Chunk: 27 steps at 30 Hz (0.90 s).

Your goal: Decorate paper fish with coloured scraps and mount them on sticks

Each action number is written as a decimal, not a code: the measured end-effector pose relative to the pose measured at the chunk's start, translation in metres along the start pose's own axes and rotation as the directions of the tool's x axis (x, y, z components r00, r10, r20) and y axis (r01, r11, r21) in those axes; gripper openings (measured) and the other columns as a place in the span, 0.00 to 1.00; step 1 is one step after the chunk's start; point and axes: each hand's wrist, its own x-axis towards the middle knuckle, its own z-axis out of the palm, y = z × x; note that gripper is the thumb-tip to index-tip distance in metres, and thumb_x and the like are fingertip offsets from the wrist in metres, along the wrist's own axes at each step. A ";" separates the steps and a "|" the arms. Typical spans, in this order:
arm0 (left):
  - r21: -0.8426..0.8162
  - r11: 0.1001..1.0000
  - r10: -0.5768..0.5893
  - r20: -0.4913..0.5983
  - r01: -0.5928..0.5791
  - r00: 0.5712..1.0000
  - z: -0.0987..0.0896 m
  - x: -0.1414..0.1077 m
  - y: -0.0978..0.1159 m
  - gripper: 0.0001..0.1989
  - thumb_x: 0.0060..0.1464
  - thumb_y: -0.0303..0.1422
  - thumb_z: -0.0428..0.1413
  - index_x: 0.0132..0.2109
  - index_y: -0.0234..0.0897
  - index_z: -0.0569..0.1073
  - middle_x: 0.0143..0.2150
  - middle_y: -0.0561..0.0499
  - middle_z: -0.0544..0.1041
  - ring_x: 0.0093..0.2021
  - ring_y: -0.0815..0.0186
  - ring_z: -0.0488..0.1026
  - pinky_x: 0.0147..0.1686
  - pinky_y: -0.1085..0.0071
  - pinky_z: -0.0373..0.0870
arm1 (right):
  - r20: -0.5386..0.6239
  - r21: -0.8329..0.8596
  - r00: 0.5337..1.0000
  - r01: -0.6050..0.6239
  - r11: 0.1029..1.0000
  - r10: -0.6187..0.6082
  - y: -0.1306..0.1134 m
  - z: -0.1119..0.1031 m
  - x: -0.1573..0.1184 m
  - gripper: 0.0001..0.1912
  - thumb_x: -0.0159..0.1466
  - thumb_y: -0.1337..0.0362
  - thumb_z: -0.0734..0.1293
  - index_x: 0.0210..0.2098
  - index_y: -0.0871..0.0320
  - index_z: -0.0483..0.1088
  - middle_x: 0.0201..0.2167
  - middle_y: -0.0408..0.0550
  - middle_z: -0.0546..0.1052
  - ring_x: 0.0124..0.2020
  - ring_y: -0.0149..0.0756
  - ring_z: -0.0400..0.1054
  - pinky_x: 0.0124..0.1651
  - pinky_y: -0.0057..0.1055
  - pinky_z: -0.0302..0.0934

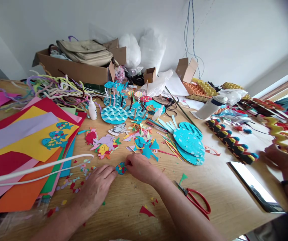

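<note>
A small blue paper fish (121,168) with coloured dots lies between my two hands on the wooden table. My left hand (99,183) has its fingers closed together, the tips on the fish's left end. From the other side my right hand (139,168) is bent into a pinch at the fish's right end; its fingertips are partly hidden. Just beyond are cut blue paper scraps (147,147) and a pile of coloured paper fish (105,144). Left of my left hand, tiny paper dots (77,182) are scattered. Red-handled scissors (195,199) lie right of my right forearm.
Coloured paper sheets (30,134) carry several finished blue fish (54,140); a white cable (38,170) crosses them. Glue bottles (92,109), wavy blue discs (114,114) and blue ovals (189,144) stand farther back. A tablet (255,187) lies near another person's hand (279,157) at right.
</note>
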 end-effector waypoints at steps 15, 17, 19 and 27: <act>0.000 1.000 0.006 -0.006 -0.006 1.000 0.001 -0.001 -0.001 0.18 0.50 0.16 0.41 0.39 0.36 0.71 0.39 0.49 0.73 0.39 0.64 0.68 0.40 0.67 0.67 | -0.033 0.020 0.999 -0.005 1.000 0.006 0.002 0.005 0.000 0.08 0.55 0.69 0.59 0.30 0.58 0.69 0.30 0.46 0.74 0.31 0.31 0.65 0.26 0.25 0.46; 0.004 1.000 -0.006 -0.008 0.006 1.000 0.002 -0.001 -0.001 0.19 0.49 0.16 0.41 0.39 0.36 0.70 0.39 0.49 0.73 0.40 0.64 0.68 0.40 0.67 0.67 | -0.026 0.036 1.000 0.003 0.999 -0.002 0.004 0.005 0.000 0.07 0.55 0.70 0.60 0.30 0.58 0.70 0.29 0.46 0.74 0.30 0.30 0.65 0.26 0.24 0.47; 0.004 1.000 -0.002 -0.013 0.002 1.000 0.002 -0.001 0.000 0.19 0.49 0.15 0.41 0.39 0.36 0.70 0.39 0.49 0.73 0.40 0.64 0.68 0.40 0.67 0.67 | -0.017 0.053 1.000 0.011 0.999 -0.011 0.005 0.003 -0.002 0.08 0.54 0.70 0.60 0.30 0.58 0.70 0.29 0.45 0.74 0.30 0.30 0.65 0.27 0.24 0.47; -0.011 1.000 -0.001 -0.008 0.001 1.000 -0.001 0.000 -0.001 0.20 0.47 0.15 0.41 0.39 0.36 0.70 0.39 0.49 0.73 0.41 0.64 0.68 0.41 0.67 0.67 | -0.079 0.168 0.997 0.007 0.986 0.007 0.009 0.003 -0.011 0.10 0.55 0.71 0.60 0.32 0.57 0.71 0.30 0.44 0.75 0.31 0.29 0.66 0.30 0.22 0.52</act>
